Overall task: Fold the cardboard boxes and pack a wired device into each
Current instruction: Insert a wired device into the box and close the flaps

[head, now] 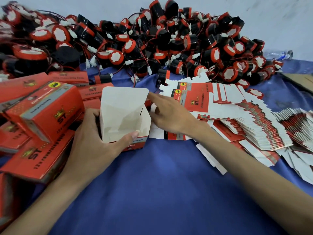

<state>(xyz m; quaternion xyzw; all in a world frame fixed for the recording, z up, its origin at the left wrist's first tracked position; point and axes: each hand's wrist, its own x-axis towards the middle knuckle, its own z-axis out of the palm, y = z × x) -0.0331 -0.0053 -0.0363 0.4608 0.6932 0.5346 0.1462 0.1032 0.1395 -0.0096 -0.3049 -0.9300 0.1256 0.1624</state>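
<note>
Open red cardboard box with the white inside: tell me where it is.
Head view: the open box stands left of centre on the blue cloth, held by the left hand, between closed red boxes and flat cartons.

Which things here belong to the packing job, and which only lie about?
Job: open box, gripped by left hand; right hand; pile of wired devices; flat box blanks; closed boxes.
Lying about: plastic bottle; brown cardboard sheet.
</note>
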